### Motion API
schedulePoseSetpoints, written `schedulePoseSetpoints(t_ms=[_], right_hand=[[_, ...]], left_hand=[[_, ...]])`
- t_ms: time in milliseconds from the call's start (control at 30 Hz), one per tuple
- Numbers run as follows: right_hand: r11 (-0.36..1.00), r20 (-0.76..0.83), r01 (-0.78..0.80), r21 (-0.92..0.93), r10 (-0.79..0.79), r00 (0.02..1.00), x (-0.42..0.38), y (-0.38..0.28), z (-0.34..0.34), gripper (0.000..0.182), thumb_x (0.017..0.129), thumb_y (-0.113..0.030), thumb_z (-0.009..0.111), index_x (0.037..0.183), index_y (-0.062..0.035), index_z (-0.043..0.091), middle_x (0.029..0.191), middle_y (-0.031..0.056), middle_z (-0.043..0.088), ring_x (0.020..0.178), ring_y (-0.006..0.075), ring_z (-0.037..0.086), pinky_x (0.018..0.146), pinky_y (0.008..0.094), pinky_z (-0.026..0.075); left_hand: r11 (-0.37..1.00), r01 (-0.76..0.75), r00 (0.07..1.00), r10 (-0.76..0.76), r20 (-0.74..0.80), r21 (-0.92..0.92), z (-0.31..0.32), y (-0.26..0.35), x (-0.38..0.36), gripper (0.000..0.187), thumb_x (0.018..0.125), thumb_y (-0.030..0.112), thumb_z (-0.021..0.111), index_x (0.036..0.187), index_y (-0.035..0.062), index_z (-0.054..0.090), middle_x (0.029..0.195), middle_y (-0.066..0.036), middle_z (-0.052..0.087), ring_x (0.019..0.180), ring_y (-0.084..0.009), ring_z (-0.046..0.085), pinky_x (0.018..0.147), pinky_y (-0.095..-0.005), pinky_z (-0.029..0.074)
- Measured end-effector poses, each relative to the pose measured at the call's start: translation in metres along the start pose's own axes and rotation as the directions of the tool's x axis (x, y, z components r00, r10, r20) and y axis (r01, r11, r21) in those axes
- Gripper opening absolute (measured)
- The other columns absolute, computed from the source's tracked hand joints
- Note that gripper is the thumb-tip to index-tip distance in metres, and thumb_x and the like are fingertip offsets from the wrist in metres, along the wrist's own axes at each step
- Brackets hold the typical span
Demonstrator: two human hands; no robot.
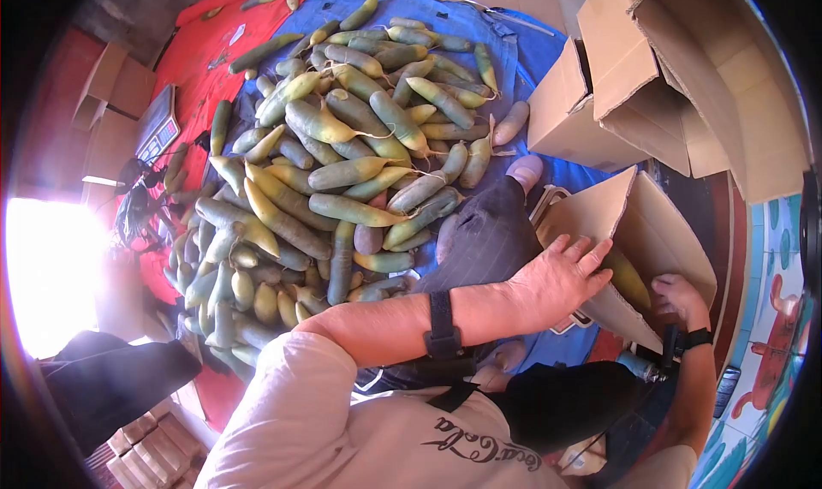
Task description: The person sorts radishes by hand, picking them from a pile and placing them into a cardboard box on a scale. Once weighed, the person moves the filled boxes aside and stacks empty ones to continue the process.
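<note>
My left hand (558,282) lies with fingers spread against the flap of an open cardboard box (589,205). A black band circles that forearm. My right hand (679,299), with a dark watch at the wrist, is curled over the near right rim of the same box, its fingertips just inside. A green radish (628,281) shows in the box, close to the right fingers; the rest of the contents is hidden by the flap and walls. Left of the box, a large heap of green radishes (347,174) covers a blue sheet (548,48).
More open cardboard boxes (572,112) stand beyond at the right. A digital scale (159,129) sits at the far left beside a red sheet (195,50). My bent knee (484,236) is between heap and box. A phone (726,390) lies by the patterned wall at right.
</note>
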State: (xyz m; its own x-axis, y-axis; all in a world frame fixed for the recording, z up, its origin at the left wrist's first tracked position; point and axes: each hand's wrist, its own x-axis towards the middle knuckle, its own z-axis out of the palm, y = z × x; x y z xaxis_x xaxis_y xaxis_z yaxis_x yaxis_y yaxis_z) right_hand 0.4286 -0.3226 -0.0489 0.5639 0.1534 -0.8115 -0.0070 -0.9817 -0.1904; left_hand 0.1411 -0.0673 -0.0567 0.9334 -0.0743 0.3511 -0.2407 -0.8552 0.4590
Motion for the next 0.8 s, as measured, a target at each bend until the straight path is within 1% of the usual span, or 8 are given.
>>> schedulePoseSetpoints(t_ms=[200,300,400,467,567,600,667,800], right_hand=[[0.989,-0.127,0.148,0.024,-0.144,0.981,-0.056,-0.033,0.011,0.038,0.09,-0.025,0.055,0.12,-0.0023,0.053,0.106,0.0115,0.06,0.094,0.0225,0.06,0.073,0.0365,0.053],[0.869,-0.217,0.474,-0.141,-0.495,0.842,-0.08,-0.027,0.032,0.034,0.089,-0.019,0.055,0.116,0.0018,0.055,0.1,0.0122,0.063,0.092,0.0211,0.061,0.078,0.0319,0.05],[0.776,-0.314,0.596,-0.208,-0.63,0.71,-0.112,-0.024,0.064,0.033,0.089,-0.017,0.054,0.116,0.0034,0.054,0.103,0.0145,0.062,0.092,0.0209,0.061,0.083,0.0307,0.048],[0.77,-0.347,0.608,-0.195,-0.634,0.691,-0.131,-0.025,0.084,0.032,0.088,-0.013,0.054,0.115,0.0037,0.054,0.107,0.0176,0.06,0.096,0.0249,0.06,0.087,0.0332,0.045],[0.708,-0.457,0.589,-0.389,-0.704,0.544,-0.15,-0.014,0.105,0.033,0.085,-0.007,0.055,0.117,0.0019,0.053,0.116,0.0203,0.055,0.11,0.0348,0.053,0.095,0.0377,0.039],[0.708,-0.462,0.59,-0.388,-0.703,0.54,-0.153,-0.008,0.112,0.033,0.085,-0.007,0.055,0.117,0.0019,0.053,0.116,0.0203,0.055,0.11,0.0348,0.053,0.095,0.0377,0.039],[0.687,-0.632,0.524,-0.504,-0.706,0.318,-0.159,0.003,0.125,0.034,0.086,-0.007,0.053,0.119,0.0005,0.052,0.119,0.0198,0.054,0.112,0.0345,0.052,0.096,0.038,0.039],[0.715,-0.696,0.487,-0.501,-0.668,0.264,-0.171,0.035,0.14,0.035,0.086,-0.005,0.052,0.121,-0.0009,0.052,0.122,0.0198,0.053,0.113,0.035,0.051,0.097,0.0389,0.038]], left_hand=[[1.0,-0.002,1.0,0.002,-0.019,-0.011,0.002,0.003,0.002,0.049,0.077,0.014,0.058,0.125,0.0056,0.051,0.137,-0.023,0.035,0.117,-0.0345,0.047,0.098,-0.0462,0.039],[1.0,0.016,1.0,-0.016,-0.016,0.001,0.003,0.006,0.002,0.05,0.076,0.013,0.058,0.125,0.0054,0.051,0.136,-0.024,0.035,0.113,-0.0342,0.05,0.097,-0.0446,0.04],[1.0,0.014,0.999,-0.013,-0.039,0.019,0.006,0.007,0.003,0.05,0.076,0.012,0.058,0.125,0.0054,0.051,0.136,-0.024,0.036,0.11,-0.0333,0.052,0.095,-0.0431,0.041],[1.0,0.02,0.998,-0.019,-0.068,0.019,0.006,0.008,0.003,0.05,0.075,0.012,0.059,0.125,0.0053,0.051,0.136,-0.024,0.036,0.108,-0.0327,0.053,0.093,-0.0423,0.042],[0.998,0.051,0.997,-0.052,-0.051,-0.029,0.003,0.009,0.001,0.051,0.073,0.008,0.06,0.123,0.0052,0.052,0.133,-0.023,0.039,0.105,-0.0335,0.053,0.089,-0.0406,0.045],[0.995,0.046,0.985,-0.06,-0.16,-0.086,0.003,0.008,0.0,0.05,0.071,0.006,0.061,0.12,0.0049,0.053,0.13,-0.022,0.04,0.103,-0.0345,0.053,0.087,-0.0402,0.045],[0.99,0.033,0.961,-0.069,-0.267,-0.139,0.003,0.007,-0.003,0.049,0.069,0.003,0.062,0.118,0.0046,0.054,0.128,-0.022,0.041,0.102,-0.0356,0.053,0.086,-0.0397,0.046],[0.974,0.118,0.8,-0.208,-0.563,-0.192,-0.029,-0.001,-0.021,0.043,0.065,-0.008,0.059,0.105,0.0056,0.057,0.109,-0.017,0.048,0.099,-0.0369,0.052,0.079,-0.0398,0.048]])
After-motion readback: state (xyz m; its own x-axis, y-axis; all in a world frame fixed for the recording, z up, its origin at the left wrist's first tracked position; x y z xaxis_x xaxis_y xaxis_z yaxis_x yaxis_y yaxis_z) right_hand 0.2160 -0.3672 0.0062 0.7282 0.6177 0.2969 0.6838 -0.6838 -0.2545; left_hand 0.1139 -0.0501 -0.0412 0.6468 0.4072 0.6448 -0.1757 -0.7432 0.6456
